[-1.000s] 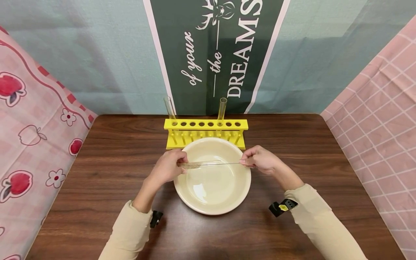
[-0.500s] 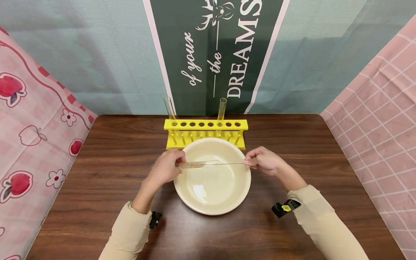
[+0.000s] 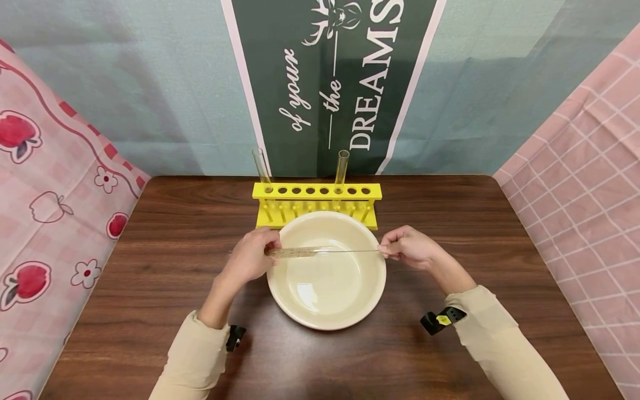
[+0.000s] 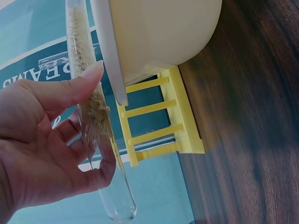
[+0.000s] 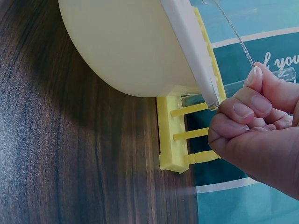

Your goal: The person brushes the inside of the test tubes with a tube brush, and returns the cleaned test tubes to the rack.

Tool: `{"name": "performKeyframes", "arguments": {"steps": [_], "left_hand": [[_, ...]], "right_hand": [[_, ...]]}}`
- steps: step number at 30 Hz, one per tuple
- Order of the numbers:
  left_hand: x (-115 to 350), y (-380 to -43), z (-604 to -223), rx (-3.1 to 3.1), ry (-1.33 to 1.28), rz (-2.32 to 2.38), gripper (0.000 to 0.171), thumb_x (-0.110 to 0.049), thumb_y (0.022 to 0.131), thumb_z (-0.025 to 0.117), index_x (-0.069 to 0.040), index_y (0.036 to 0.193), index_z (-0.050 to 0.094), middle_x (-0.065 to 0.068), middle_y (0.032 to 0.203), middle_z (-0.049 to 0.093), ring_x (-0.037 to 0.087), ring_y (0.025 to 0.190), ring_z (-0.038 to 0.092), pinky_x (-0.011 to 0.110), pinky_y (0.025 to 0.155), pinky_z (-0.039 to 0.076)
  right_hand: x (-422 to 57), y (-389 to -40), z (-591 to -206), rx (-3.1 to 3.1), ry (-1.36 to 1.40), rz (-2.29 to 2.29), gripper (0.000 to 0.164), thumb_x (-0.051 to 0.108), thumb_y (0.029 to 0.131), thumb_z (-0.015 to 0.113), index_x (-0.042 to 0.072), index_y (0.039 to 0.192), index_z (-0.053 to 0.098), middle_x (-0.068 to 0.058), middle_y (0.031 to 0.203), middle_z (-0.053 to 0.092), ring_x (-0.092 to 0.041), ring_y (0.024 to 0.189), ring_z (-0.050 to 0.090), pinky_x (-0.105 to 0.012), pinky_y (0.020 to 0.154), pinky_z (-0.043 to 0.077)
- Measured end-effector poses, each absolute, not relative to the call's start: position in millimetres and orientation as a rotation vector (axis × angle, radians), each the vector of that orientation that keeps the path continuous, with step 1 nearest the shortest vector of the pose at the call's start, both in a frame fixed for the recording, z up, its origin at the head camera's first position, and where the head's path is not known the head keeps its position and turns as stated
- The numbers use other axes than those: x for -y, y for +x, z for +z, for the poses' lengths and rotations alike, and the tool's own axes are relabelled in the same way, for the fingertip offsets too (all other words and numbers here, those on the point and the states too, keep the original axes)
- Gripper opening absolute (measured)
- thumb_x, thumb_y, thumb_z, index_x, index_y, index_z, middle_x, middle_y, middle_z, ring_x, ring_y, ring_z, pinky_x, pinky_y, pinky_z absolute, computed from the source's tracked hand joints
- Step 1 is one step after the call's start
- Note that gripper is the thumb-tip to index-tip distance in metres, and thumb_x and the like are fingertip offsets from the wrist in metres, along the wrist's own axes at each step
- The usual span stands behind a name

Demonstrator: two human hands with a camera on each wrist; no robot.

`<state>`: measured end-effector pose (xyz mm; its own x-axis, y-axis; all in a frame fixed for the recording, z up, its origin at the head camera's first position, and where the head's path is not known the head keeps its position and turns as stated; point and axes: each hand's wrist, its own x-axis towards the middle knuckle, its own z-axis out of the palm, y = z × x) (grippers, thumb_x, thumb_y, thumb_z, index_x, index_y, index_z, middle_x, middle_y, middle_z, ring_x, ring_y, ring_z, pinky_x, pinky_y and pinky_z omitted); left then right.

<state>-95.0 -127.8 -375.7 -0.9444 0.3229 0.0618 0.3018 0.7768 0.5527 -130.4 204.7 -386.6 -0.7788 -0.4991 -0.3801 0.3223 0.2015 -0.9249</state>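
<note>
My left hand (image 3: pixel 250 256) grips a clear glass test tube (image 4: pixel 122 210) held nearly level above the cream basin (image 3: pixel 325 325). Its rounded closed end sticks out past the fingers in the left wrist view. Inside the tube lie the pale bristles of a test tube brush (image 4: pixel 80 42), partly hidden by the thumb. Across the basin, my right hand (image 3: pixel 409 248) pinches the brush's thin twisted wire handle (image 5: pixel 237 38) between thumb and fingertips, with the other fingers curled in. The wire runs from there into the tube's mouth.
Behind the basin stands a yellow test tube rack (image 3: pixel 316 191). One glass tube (image 3: pixel 260 166) leans in its left end, and another tube (image 3: pixel 342 171) stands right of its middle. All rest on a dark wooden table (image 3: pixel 190 233), with a printed cloth (image 3: pixel 165 83) hanging at the back.
My left hand has shifted left with the test tube, and my right hand has moved a little right with the wire handle. More of the bristled part shows between the hands.
</note>
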Motion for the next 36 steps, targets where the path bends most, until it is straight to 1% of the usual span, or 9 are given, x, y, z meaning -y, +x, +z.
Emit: {"name": "performKeyframes", "arguments": {"steps": [6, 13, 22, 33, 36], "left_hand": [[131.5, -93.9, -375.3, -2.917, 0.498, 0.903, 0.027, 0.010, 0.062, 0.071, -0.011, 0.069, 0.056, 0.003, 0.075, 0.048, 0.019, 0.069, 0.045, 0.032, 0.059, 0.037], [133.6, -94.0, -374.4, -2.886, 0.487, 0.845, 0.026, 0.008, 0.064, 0.069, -0.012, 0.071, 0.055, 0.004, 0.074, 0.047, 0.019, 0.068, 0.044, 0.031, 0.057, 0.035], [132.8, -93.6, -373.8, -2.877, 0.448, 0.821, 0.025, 0.006, 0.065, 0.069, -0.013, 0.073, 0.056, 0.004, 0.076, 0.048, 0.020, 0.068, 0.045, 0.032, 0.056, 0.036], [136.7, -91.1, -379.7, -2.893, 0.467, 0.948, 0.028, 0.007, 0.063, 0.073, -0.012, 0.073, 0.056, 0.003, 0.077, 0.047, 0.020, 0.070, 0.047, 0.033, 0.059, 0.039], [137.8, -91.0, -380.9, -2.904, 0.471, 0.966, 0.029, 0.007, 0.063, 0.074, -0.013, 0.072, 0.055, 0.003, 0.076, 0.046, 0.020, 0.070, 0.047, 0.034, 0.060, 0.039]], "right_hand": [[-206.9, -129.5, -386.6, -1.838, -0.156, -1.650, 0.023, -0.005, 0.086, 0.053, 0.002, 0.066, 0.061, -0.004, 0.059, 0.047, -0.017, 0.058, 0.041, -0.027, 0.059, 0.035], [-208.6, -128.7, -388.3, -1.817, -0.169, -1.664, 0.025, -0.005, 0.087, 0.053, 0.004, 0.066, 0.062, -0.003, 0.059, 0.047, -0.017, 0.058, 0.041, -0.026, 0.058, 0.035], [-209.9, -128.4, -388.6, -1.816, -0.157, -1.667, 0.023, -0.005, 0.086, 0.053, 0.001, 0.067, 0.061, -0.004, 0.060, 0.047, -0.017, 0.058, 0.041, -0.026, 0.057, 0.035], [-212.5, -127.8, -391.6, -1.779, -0.161, -1.673, 0.024, -0.005, 0.087, 0.051, 0.003, 0.067, 0.063, -0.003, 0.062, 0.049, -0.017, 0.059, 0.042, -0.026, 0.058, 0.036], [-213.2, -128.0, -392.7, -1.778, -0.155, -1.668, 0.027, -0.005, 0.087, 0.051, 0.006, 0.066, 0.063, -0.003, 0.062, 0.048, -0.016, 0.058, 0.042, -0.026, 0.058, 0.036]]}}
